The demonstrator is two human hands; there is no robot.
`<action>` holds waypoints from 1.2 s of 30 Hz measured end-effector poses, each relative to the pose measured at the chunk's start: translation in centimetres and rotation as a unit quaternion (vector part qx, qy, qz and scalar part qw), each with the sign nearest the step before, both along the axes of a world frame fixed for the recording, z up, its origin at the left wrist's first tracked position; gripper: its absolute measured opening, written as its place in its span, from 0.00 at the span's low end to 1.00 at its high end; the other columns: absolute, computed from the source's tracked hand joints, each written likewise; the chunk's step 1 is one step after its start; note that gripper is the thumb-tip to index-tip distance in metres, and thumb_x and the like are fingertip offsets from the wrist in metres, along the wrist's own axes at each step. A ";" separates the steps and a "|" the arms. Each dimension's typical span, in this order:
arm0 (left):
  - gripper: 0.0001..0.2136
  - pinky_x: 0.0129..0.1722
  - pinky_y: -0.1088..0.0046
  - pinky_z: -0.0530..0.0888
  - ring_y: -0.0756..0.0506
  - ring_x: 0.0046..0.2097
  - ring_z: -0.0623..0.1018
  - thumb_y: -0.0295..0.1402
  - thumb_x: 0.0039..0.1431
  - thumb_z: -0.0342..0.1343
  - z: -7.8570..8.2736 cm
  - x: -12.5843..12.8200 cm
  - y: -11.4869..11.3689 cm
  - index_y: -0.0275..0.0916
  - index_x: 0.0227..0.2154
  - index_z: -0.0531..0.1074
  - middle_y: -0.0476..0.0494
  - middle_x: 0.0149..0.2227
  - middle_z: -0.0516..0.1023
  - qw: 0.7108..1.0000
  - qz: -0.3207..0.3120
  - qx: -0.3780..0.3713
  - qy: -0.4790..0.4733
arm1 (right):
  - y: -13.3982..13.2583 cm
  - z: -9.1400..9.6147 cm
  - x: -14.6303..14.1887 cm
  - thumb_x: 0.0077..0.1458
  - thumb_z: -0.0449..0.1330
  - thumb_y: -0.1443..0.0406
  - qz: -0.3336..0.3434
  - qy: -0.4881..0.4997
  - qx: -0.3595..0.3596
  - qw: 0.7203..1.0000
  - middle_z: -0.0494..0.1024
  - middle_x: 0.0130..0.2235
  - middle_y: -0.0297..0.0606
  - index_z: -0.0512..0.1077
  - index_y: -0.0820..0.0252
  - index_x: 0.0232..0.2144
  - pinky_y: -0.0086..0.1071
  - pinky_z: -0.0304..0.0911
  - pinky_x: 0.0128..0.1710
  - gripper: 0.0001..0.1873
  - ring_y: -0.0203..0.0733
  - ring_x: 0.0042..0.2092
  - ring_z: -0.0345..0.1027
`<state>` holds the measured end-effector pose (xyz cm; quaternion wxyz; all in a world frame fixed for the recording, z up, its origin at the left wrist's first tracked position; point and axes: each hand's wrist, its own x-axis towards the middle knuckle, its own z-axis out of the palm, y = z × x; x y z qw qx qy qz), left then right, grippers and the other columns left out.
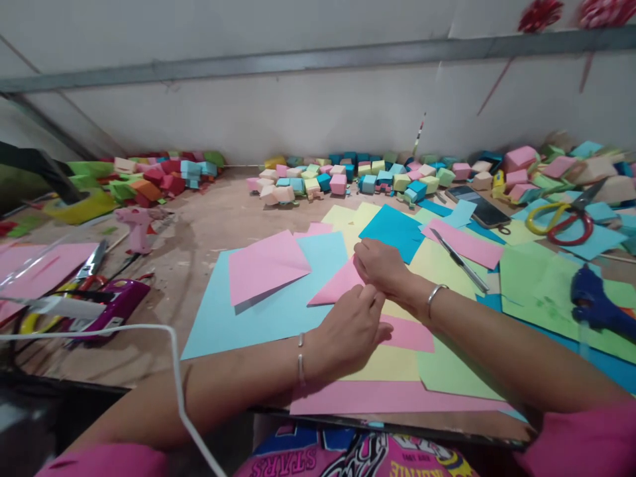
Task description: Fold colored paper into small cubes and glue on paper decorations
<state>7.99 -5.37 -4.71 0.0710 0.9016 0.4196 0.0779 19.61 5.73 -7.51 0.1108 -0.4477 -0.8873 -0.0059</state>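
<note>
A pink sheet of paper [334, 283], folded to a pointed triangle, lies under my hands over a light blue sheet [209, 324]. My right hand [381, 264] is closed, its curled fingers on the far edge of the folded paper. Nearer to me, my left hand [352, 326] is closed too, fingers bent against the paper's near right side; their tips are partly hidden. Another pink sheet [265, 266] with a lifted edge rests on the blue one, to the left. Right of my hands lies a craft knife [460, 260] on a pink strip [467, 242].
Many folded paper cubes [338, 184] line the wall. A phone [479, 207], scissors [564, 218] and a blue glue gun [596, 298] are at right. A pink glue gun [136, 228], yellow tape [82, 207] and a purple device [116, 308] are at left. A white cable [173, 358] crosses my left arm.
</note>
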 end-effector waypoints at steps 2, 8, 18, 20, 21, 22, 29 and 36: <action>0.12 0.33 0.62 0.65 0.42 0.35 0.65 0.40 0.64 0.49 0.1 -0.3 -0.9 0.34 0.38 0.67 0.40 0.36 0.68 0.999 0.027 0.008 0.035 | -0.3 -0.1 0.1 0.62 0.46 0.67 0.009 0.004 0.007 1.000 0.73 0.38 0.45 0.68 0.62 0.36 0.34 0.41 0.27 0.11 0.44 0.38 0.63; 0.13 0.31 0.62 0.63 0.41 0.35 0.65 0.41 0.63 0.50 0.3 -3.0 -2.4 0.34 0.33 0.69 0.38 0.35 0.70 0.988 0.074 0.041 0.133 | -0.3 0.0 0.4 0.63 0.47 0.66 0.032 0.015 0.010 0.999 0.72 0.39 0.46 0.67 0.62 0.36 0.34 0.43 0.28 0.10 0.44 0.39 0.62; 0.16 0.32 0.62 0.66 0.40 0.34 0.66 0.38 0.65 0.45 0.4 -6.9 -5.2 0.30 0.43 0.69 0.36 0.34 0.72 0.968 0.156 0.093 0.175 | 0.1 -0.4 0.5 0.62 0.46 0.67 0.036 0.021 0.007 0.999 0.72 0.39 0.47 0.67 0.63 0.36 0.34 0.42 0.28 0.10 0.44 0.38 0.61; 0.18 0.31 0.62 0.66 0.40 0.34 0.66 0.39 0.66 0.44 0.5 -7.5 -5.6 0.28 0.44 0.69 0.36 0.33 0.72 0.966 0.164 0.096 0.176 | 0.1 -0.4 0.6 0.62 0.46 0.67 0.037 0.027 0.006 0.999 0.72 0.38 0.47 0.67 0.63 0.35 0.34 0.42 0.28 0.10 0.44 0.38 0.61; 0.17 0.31 0.62 0.67 0.40 0.34 0.67 0.39 0.66 0.44 0.7 -7.7 -5.6 0.29 0.44 0.70 0.36 0.32 0.72 0.966 0.168 0.095 0.172 | 0.1 -0.4 0.6 0.62 0.47 0.67 0.038 0.030 0.006 0.999 0.72 0.38 0.47 0.67 0.63 0.35 0.34 0.41 0.27 0.10 0.44 0.37 0.61; 0.17 0.32 0.63 0.67 0.41 0.33 0.67 0.39 0.67 0.43 0.8 -8.0 -5.5 0.31 0.41 0.71 0.37 0.32 0.72 0.967 0.171 0.093 0.166 | 0.1 -0.4 0.6 0.61 0.47 0.67 0.039 0.035 0.006 0.999 0.72 0.37 0.47 0.67 0.63 0.34 0.34 0.41 0.27 0.09 0.44 0.37 0.61; 0.15 0.39 0.64 0.71 0.43 0.39 0.73 0.38 0.66 0.46 2.8 -8.6 -1.8 0.36 0.46 0.71 0.40 0.37 0.73 0.965 0.235 0.102 -0.063 | 0.0 0.8 0.9 0.63 0.46 0.67 0.022 0.087 0.035 0.995 0.72 0.35 0.44 0.66 0.61 0.33 0.34 0.46 0.27 0.10 0.42 0.34 0.62; 0.22 0.44 0.65 0.74 0.43 0.45 0.77 0.47 0.63 0.46 3.8 -8.5 2.3 0.38 0.51 0.71 0.39 0.48 0.78 0.890 0.279 -0.147 -0.330 | -0.4 3.2 1.4 0.61 0.48 0.67 0.114 0.356 0.028 0.927 0.70 0.31 0.39 0.63 0.58 0.30 0.32 0.57 0.34 0.08 0.40 0.34 0.63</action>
